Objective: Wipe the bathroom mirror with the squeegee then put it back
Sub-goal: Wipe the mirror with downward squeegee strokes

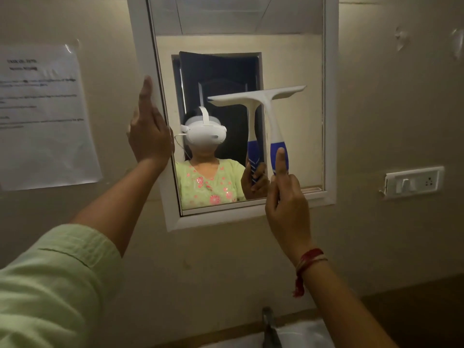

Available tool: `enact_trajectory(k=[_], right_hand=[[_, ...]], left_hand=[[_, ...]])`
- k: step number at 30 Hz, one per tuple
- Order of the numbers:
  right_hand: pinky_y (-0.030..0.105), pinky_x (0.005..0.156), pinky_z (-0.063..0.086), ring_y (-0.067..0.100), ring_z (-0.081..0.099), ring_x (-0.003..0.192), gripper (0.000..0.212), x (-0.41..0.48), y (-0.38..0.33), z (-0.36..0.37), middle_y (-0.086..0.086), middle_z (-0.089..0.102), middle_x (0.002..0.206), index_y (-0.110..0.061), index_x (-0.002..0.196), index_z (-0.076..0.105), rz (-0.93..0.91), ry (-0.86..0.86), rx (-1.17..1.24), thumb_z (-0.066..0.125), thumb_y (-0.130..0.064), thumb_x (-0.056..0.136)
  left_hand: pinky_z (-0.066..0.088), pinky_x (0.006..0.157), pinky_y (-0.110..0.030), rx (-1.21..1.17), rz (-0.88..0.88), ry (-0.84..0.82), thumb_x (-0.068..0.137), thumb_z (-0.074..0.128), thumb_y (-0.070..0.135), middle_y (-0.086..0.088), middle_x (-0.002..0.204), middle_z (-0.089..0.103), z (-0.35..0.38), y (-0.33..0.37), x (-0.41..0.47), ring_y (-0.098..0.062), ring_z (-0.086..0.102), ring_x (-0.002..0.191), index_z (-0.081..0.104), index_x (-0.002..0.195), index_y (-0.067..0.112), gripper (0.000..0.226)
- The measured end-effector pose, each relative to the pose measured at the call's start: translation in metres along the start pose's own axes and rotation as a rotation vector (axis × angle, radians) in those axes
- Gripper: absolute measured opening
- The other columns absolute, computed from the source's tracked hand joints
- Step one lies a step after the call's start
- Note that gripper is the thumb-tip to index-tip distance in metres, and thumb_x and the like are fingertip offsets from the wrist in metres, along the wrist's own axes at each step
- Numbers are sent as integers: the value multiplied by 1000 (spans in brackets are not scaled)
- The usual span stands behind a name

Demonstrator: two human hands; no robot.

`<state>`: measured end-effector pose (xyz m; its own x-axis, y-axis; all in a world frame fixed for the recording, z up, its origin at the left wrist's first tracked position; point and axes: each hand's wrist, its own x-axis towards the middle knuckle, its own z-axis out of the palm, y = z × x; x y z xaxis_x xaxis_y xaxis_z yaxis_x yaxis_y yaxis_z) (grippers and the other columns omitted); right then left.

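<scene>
A white-framed bathroom mirror (288,59) hangs on the beige wall ahead. My right hand (286,197) grips the blue lower handle of a white squeegee (268,104), with the index finger laid straight up along the grip. The squeegee's blade lies roughly level against the glass at mid height, right of centre. My left hand (148,129) rests flat with straight fingers on the mirror's left frame edge. The glass reflects a person in a white headset and green top.
A printed paper sheet (42,116) is taped to the wall at left. A white switch and socket plate (414,182) sits on the wall at right. Below, a dark tap (270,327) stands over a white basin (301,335).
</scene>
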<state>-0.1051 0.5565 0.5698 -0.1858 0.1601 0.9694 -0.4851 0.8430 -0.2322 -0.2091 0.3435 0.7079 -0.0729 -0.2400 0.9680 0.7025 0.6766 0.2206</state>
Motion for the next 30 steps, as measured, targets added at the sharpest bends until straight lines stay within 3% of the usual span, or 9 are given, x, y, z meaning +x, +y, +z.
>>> enact_trajectory(k=[5, 11, 13, 15, 16, 18, 20, 25, 30], right_hand=[[12, 57, 40, 3, 40, 55, 55, -20, 1, -4, 10, 53, 87, -27, 143, 4, 24, -33, 2, 30, -30, 95], [13, 50, 42, 3, 40, 50, 54, -46, 2, -8, 8, 53, 85, -32, 142, 2, 43, -74, 10, 27, -31, 94], [14, 50, 44, 4, 42, 50, 55, -53, 2, -10, 6, 51, 83, -33, 142, 2, 64, -82, 14, 27, -31, 93], [16, 49, 47, 7, 45, 49, 55, -61, 2, -11, 3, 49, 82, -32, 142, 3, 75, -91, 29, 28, -30, 93], [18, 48, 48, 8, 45, 48, 55, -65, 2, -13, 2, 48, 82, -31, 142, 4, 80, -97, 36, 29, -30, 93], [19, 48, 49, 9, 45, 48, 55, -72, 3, -15, 0, 46, 81, -30, 142, 5, 88, -108, 40, 29, -30, 93], [19, 49, 49, 9, 45, 48, 55, -80, 4, -18, 3, 48, 80, -31, 141, 4, 98, -118, 37, 29, -30, 92], [14, 49, 43, 5, 41, 48, 56, -100, 3, -22, 3, 47, 79, -30, 141, 4, 130, -146, 27, 29, -29, 92], [6, 47, 30, 4, 36, 47, 58, -126, -4, -23, -1, 44, 74, -30, 143, 4, 190, -188, 19, 30, -28, 92]], left_hand=[[44, 83, -34, 24, -9, -16, 99, 29, 19, -1, 139, 48, -1, 0, 0, -28, 58, 103, 30, 143, 23, 45], [46, 78, -35, 44, -18, -13, 100, 27, 22, -11, 127, 58, 0, 2, 0, -25, 58, 84, 29, 143, 22, 44], [46, 77, -35, 54, -19, -8, 99, 27, 23, -2, 120, 61, 1, 2, -1, -26, 58, 84, 29, 143, 23, 44], [46, 75, -34, 57, -19, 1, 99, 26, 24, 19, 105, 56, 2, 2, -1, -19, 54, 79, 29, 143, 24, 45], [46, 74, -34, 57, -22, 4, 99, 26, 24, 19, 104, 56, 2, 1, -1, -17, 53, 78, 29, 143, 24, 45], [45, 74, -32, 52, -28, 9, 99, 26, 24, -2, 118, 62, 2, 0, -1, -17, 53, 78, 29, 143, 23, 45], [43, 72, -28, 48, -18, 9, 99, 26, 25, -11, 125, 59, 2, 0, -1, -10, 48, 80, 30, 143, 22, 44], [45, 78, -30, 53, -8, 14, 99, 26, 24, -6, 131, 55, 3, 0, -1, -26, 60, 95, 30, 143, 24, 45], [48, 69, -35, 57, -9, -10, 98, 25, 25, -13, 128, 56, 3, -1, -1, -29, 59, 77, 27, 144, 23, 46]])
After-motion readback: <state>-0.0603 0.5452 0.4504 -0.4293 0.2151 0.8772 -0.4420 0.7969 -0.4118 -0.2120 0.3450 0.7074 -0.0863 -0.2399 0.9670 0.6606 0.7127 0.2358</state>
